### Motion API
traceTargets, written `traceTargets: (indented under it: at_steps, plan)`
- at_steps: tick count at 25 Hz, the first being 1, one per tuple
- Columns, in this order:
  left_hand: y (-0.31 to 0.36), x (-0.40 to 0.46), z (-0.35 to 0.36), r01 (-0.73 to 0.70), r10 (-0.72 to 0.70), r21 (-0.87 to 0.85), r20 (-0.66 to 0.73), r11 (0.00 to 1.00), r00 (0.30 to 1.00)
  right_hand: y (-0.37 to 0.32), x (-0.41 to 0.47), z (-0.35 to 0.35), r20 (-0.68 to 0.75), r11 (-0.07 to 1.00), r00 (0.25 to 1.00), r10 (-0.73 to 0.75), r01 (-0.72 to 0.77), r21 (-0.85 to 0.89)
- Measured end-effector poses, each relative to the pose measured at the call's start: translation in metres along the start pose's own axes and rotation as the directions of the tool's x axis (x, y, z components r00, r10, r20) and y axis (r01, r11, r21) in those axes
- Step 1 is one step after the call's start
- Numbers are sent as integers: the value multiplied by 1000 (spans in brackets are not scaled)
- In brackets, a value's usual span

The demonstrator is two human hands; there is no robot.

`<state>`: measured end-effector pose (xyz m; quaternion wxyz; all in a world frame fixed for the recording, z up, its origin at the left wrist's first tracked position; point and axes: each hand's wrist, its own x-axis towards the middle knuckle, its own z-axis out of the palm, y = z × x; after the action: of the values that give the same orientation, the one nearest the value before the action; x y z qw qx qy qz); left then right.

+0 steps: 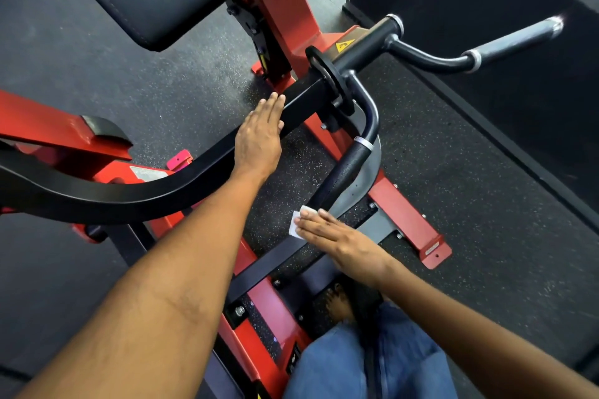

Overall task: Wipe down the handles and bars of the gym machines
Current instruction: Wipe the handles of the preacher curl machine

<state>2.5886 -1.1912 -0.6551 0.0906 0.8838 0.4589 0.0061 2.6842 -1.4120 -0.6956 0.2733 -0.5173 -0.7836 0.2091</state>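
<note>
Hands flat: left hand (259, 136) rests on black bar (201, 165); right hand (334, 233) presses white wipe (296, 223) against handle (343, 172).

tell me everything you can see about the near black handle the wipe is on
The near handle is a black tube with a rough, textured grip, ringed at its upper end by a silver band. Above the band it turns smooth and curves up into the machine's pivot by a round black disc. It slants down toward the person. At its lower end the right hand, fingers straight, presses a small white wipe against it. The left hand is elsewhere, on the square bar.
</note>
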Motion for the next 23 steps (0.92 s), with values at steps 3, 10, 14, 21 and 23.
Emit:
traceTargets:
  at_steps: [3,10,14,21,23]
  plan:
    - [4,-3,-6,31,-31,-11,39,999,999,5,-32,-22,9,990,992,125,-126,66]
    - [90,12,-44,398,-423,-347,3,849,906,48,-39,-162,-431,615,461,776,-704,355]
    - [168,73,-50,100,-167,-398,-137,912,976,100,-29,-219,-465,351,-39,885,-602,718]
    - [238,156,15,154,-204,-305,-139,940,969,207,-38,-288,-682,538,71,728,-676,503]
    - [243,176,27,276,-322,-291,-121,916,939,244,-36,-297,-689,648,326,648,-711,273]
